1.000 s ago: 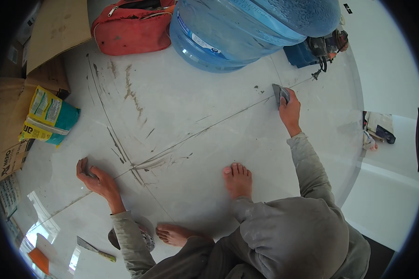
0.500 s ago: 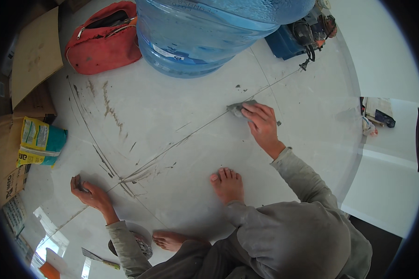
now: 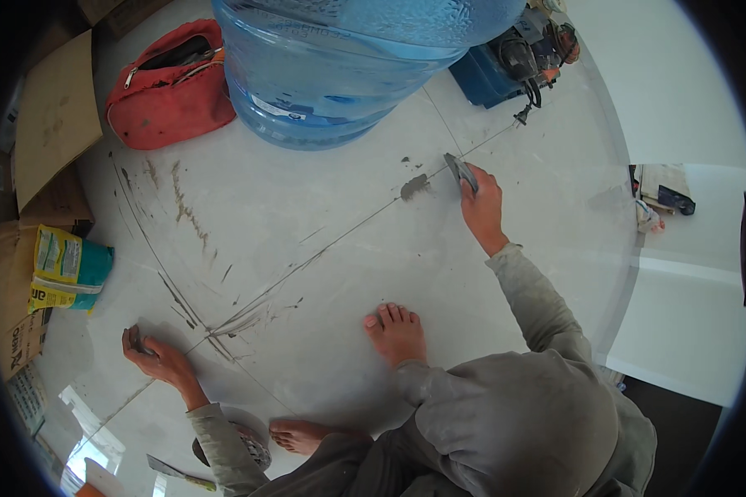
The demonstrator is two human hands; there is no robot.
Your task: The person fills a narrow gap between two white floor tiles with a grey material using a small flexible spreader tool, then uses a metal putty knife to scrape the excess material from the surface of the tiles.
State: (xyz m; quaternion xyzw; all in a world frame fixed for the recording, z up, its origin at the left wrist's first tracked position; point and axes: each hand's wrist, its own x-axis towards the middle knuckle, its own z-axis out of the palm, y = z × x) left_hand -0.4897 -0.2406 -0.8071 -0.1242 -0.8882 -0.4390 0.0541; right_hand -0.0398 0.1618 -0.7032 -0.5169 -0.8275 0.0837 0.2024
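Gripping a small flat scraper (image 3: 461,171), the right hand (image 3: 482,203) holds its blade down on the thin joint line (image 3: 340,240) that runs slantwise across the pale floor tiles (image 3: 307,199), right beside a dab of grey grout (image 3: 414,187) sitting on that line. The left hand (image 3: 159,356) presses on the floor at the lower end of the same line, fingers curled over something small and dark; I cannot tell what it is or how firmly it is held. Judging by the smears, the stretch of joint near the crossing (image 3: 224,325) has already been worked, with dark streaks fanning out from it, while the upper run towards the blue power tool (image 3: 510,62) looks clean and thin, so filling there seems only just begun. A big blue water bottle (image 3: 348,66) and a red bag (image 3: 170,87) stand beyond, and a yellow and teal sack (image 3: 66,269) lies at the left. Compared with half a second ago, the right hand has slid further up the joint, away from the bare foot (image 3: 396,331), and the scraper now stands past the grey dab; the left hand has barely shifted.
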